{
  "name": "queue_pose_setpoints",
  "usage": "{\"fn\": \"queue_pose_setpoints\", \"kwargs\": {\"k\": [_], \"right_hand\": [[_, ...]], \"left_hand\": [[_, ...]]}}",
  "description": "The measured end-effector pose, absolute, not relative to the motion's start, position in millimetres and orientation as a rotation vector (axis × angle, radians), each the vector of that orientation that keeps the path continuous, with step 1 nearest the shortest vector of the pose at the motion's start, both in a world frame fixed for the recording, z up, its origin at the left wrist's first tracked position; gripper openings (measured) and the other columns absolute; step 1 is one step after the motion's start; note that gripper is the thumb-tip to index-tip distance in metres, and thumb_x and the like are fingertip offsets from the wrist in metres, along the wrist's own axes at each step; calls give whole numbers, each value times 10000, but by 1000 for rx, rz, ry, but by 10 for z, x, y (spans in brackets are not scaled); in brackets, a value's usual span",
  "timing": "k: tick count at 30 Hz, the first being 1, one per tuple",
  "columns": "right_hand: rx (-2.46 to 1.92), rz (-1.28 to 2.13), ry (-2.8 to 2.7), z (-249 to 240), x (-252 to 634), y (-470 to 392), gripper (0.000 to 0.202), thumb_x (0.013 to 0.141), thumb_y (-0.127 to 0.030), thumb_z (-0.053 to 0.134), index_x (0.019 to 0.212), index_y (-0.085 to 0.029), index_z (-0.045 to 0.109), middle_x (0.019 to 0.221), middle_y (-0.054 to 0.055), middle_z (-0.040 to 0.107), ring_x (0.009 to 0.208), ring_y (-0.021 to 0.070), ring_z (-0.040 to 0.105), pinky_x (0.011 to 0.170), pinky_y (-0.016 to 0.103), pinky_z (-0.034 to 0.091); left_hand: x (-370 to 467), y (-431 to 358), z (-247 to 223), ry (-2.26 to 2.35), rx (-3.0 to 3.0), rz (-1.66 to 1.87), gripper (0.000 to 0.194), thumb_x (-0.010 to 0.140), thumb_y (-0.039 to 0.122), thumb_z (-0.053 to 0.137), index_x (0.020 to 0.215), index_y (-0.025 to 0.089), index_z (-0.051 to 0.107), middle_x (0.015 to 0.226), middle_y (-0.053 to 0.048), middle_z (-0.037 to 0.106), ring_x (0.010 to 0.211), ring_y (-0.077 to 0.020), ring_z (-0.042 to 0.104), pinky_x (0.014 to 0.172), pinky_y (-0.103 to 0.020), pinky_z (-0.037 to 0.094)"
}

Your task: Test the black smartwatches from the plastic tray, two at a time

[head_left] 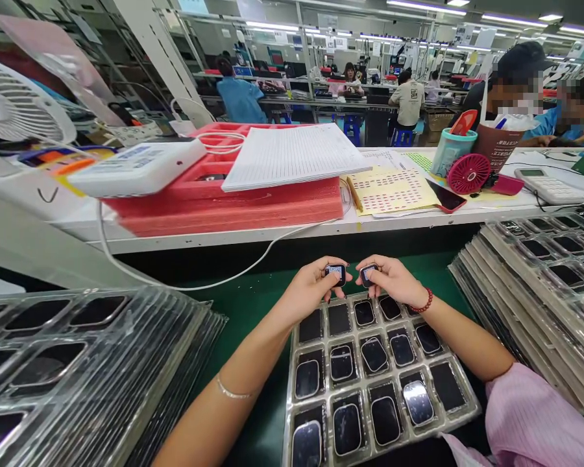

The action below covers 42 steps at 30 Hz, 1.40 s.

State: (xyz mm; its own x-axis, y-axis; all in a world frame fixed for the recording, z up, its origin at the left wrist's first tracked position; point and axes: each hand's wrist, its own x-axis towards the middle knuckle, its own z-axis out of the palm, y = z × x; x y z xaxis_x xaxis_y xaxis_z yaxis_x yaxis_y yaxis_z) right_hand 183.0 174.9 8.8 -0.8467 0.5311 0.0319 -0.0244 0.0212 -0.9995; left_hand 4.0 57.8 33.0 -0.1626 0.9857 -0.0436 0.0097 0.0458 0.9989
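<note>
The left hand (311, 285) pinches one small dark watch body (335, 272) between thumb and fingertips, raised just above the far edge of the clear compartment tray (467, 410); the grip looks light and set on the edges, so a slip could drop the piece onto the filled pockets below and scratch a glass face; a thumb resting on the lit face could also smear it. Just beside it, nearly touching, the right hand (394, 280) clamps a second watch body (368, 274) in the same manner; the two pieces sit so near each other that they could knock together if either wrist turns.

The left piece is a rounded black rectangle whose face shows a pale printed or lit code; the right piece is likewise black and glossy, with a lighter patch on top that is too small to read. Beneath both hands the tray holds rows of similar glossy pieces, with several pockets nearest the hands dark and apparently vacant; to the left of the left forearm lies a stack of clear trays (78, 363); right of the right arm slants another tray stack (540, 279).
</note>
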Motion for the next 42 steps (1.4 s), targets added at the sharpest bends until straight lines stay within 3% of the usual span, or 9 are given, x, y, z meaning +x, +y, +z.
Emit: {"fn": "queue_pose_setpoints", "kwargs": {"k": [6, 14, 23, 32, 36, 39, 42], "right_hand": [[-499, 1792, -1882, 80, 1820, 1701, 231, 881, -324, 627, 1018, -139, 607, 821, 27, 687, 493, 67, 606, 459, 161, 474], [-566, 1784, -1847, 82, 1746, 1684, 128, 915, -150, 545, 1018, -141, 621, 798, -7, 657, 473, 53, 567, 463, 156, 443], [-502, 1713, -1869, 48, 1714, 1679, 83, 927, -151, 574, 981, -144, 637, 793, -14, 637, 493, 50, 562, 489, 157, 452], [-494, 1680, -1893, 62, 1726, 1683, 101, 922, -92, 575, 972, -149, 642, 785, -24, 641, 514, 48, 568, 517, 150, 473], [-485, 1790, -1840, 50, 1706, 1734, 86, 916, -155, 636, 1000, -149, 624, 790, -18, 641, 552, 55, 586, 530, 150, 474], [-524, 1826, -1805, 30, 1692, 1786, 95, 940, -203, 602, 1015, -146, 612, 798, -13, 642, 506, 47, 555, 497, 158, 459], [-508, 1770, -1782, 14, 1703, 1793, 270, 862, -89, 619, 1117, -168, 581, 852, -15, 652, 553, 52, 562, 530, 159, 476]], "left_hand": [[107, 553, 369, 1420, 1118, 1298, 422, 745, 458, 726, 1013, 145, 631, 871, -79, 725, 558, -145, 653, 464, -215, 410], [79, 577, 348, 1545, 1143, 1261, 548, 646, 588, 772, 985, 168, 678, 911, -102, 741, 567, -180, 632, 460, -261, 445], [16, 661, 259, 1559, 1035, 1227, 646, 462, 683, 829, 865, 203, 672, 857, -96, 746, 538, -217, 622, 432, -294, 438], [125, 682, 302, 1604, 1022, 1250, 680, 390, 696, 839, 832, 205, 679, 825, -77, 730, 537, -216, 611, 426, -301, 431], [133, 680, 287, 1649, 1061, 1244, 663, 479, 746, 774, 856, 206, 695, 832, -66, 723, 566, -203, 611, 468, -292, 457], [113, 700, 236, 1624, 1088, 1242, 618, 527, 667, 791, 939, 215, 703, 900, -70, 731, 599, -204, 626, 477, -280, 457], [138, 698, 224, 1556, 1089, 1291, 568, 493, 489, 857, 964, 220, 691, 908, -67, 734, 617, -200, 633, 518, -279, 477]]}}
